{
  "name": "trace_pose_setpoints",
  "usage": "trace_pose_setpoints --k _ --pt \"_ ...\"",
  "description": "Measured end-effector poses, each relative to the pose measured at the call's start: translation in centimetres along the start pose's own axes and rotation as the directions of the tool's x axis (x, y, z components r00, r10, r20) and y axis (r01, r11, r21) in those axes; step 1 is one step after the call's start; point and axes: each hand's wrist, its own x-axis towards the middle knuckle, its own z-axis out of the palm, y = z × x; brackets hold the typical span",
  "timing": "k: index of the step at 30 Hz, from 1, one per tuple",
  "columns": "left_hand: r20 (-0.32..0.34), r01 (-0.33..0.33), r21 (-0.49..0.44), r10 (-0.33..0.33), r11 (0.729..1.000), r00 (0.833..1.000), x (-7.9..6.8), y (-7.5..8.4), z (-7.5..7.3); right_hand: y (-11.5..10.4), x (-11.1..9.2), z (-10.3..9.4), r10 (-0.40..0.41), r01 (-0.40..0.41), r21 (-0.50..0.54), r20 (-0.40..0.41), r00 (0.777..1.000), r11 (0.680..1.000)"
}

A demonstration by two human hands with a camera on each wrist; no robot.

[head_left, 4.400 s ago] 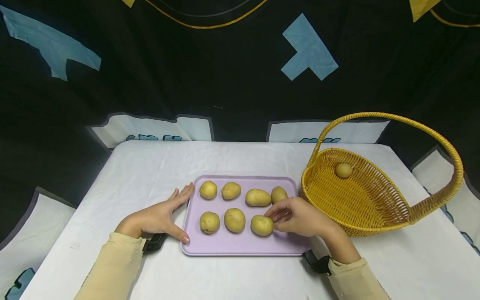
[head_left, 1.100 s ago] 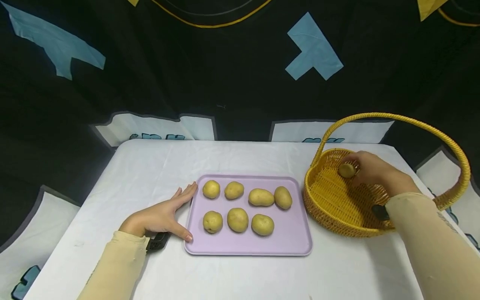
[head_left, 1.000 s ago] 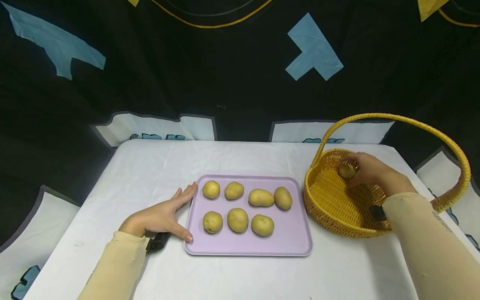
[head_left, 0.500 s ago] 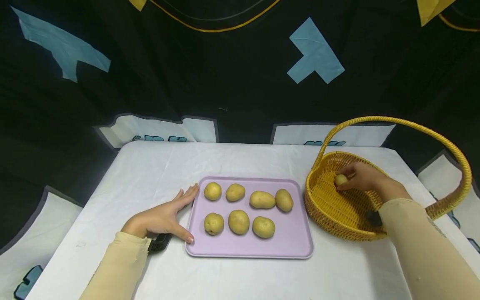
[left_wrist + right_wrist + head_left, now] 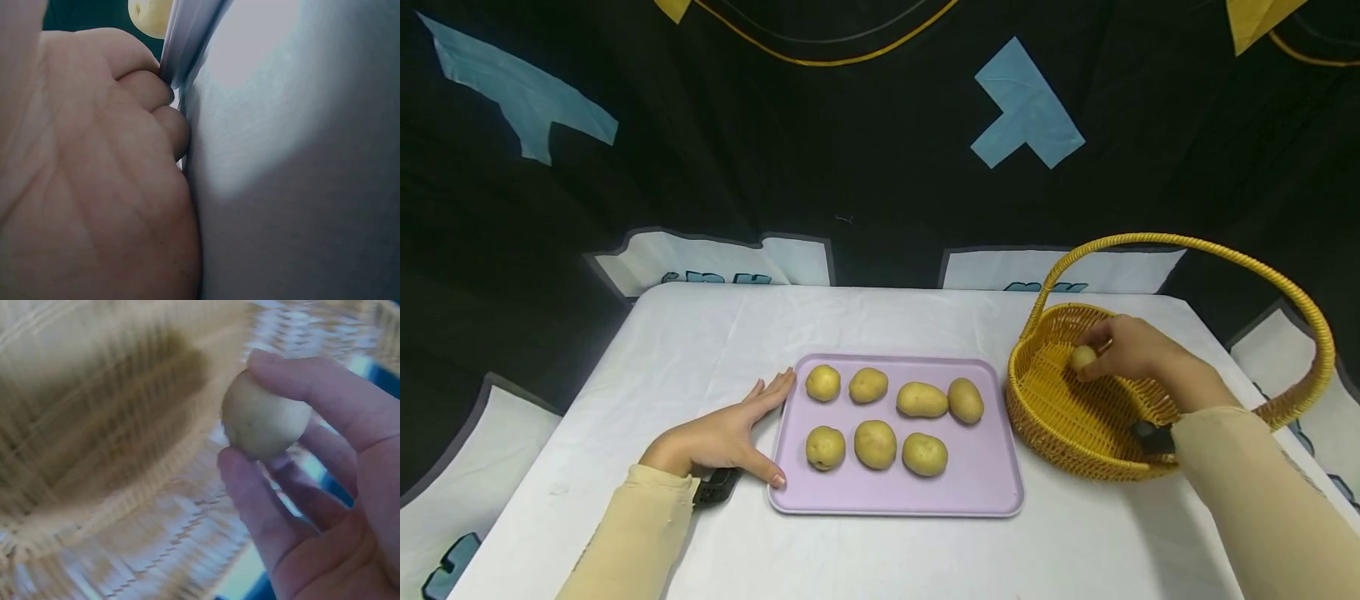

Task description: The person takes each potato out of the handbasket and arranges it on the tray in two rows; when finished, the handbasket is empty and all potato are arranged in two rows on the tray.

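Note:
In the head view my right hand (image 5: pixel 1135 350) is inside the wicker basket (image 5: pixel 1075 454), under its tall handle. It pinches a small round potato (image 5: pixel 1082 358) between thumb and fingers. The right wrist view shows this potato (image 5: pixel 262 419) at the fingertips, with woven wicker behind it. My left hand (image 5: pixel 722 433) lies with fingers spread against the left edge of the lilac tray (image 5: pixel 977 483). In the left wrist view its fingers touch the tray's rim (image 5: pixel 187 44). Several potatoes sit on the tray in two rows, including an oblong one (image 5: pixel 922 400) at the back.
A white cloth covers the table (image 5: pixel 880 558). The basket stands at the right, close beside the tray, and its handle (image 5: pixel 1187 240) arches over my right wrist. Behind the table hangs a black curtain (image 5: pixel 820 167) with blue and white patches.
My right hand has gone from the potatoes on the tray into the basket and gripped the potato there. Over the last half second it barely shifts. My left hand stays at the tray's edge.

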Motion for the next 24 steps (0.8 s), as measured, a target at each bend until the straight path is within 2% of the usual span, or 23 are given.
trace_pose_setpoints --k 4,8,10,17,21,24 --pt "-0.003 -0.001 0.008 0.001 1.0 1.0 -0.1 0.0 0.0 -1.8 -1.5 -0.4 -0.01 0.014 0.054 -0.072 0.997 0.998" --pt "-0.01 0.004 0.015 -0.004 1.0 1.0 -0.3 -0.2 -0.1 -3.6 -3.0 0.3 -0.049 0.07 0.122 -0.168 0.985 0.99" --pt "-0.014 0.002 0.018 -0.002 1.0 1.0 -0.3 -0.2 -0.2 -4.4 -3.8 1.1 -0.074 0.11 0.147 -0.23 0.97 0.983" --pt "-0.011 0.005 0.014 -0.005 1.0 1.0 -0.1 -0.1 -0.1 -6.3 -6.5 4.5 -0.126 0.247 0.242 -0.425 0.897 0.938" --pt "-0.01 -0.003 0.011 0.003 1.0 1.0 0.0 0.0 0.1 -7.1 -7.2 6.0 -0.171 0.33 0.267 -0.482 0.859 0.905" --pt "-0.012 -0.005 0.014 0.005 1.0 1.0 0.0 0.0 0.1 -7.4 -7.3 6.5 -0.21 0.382 0.289 -0.484 0.849 0.878"
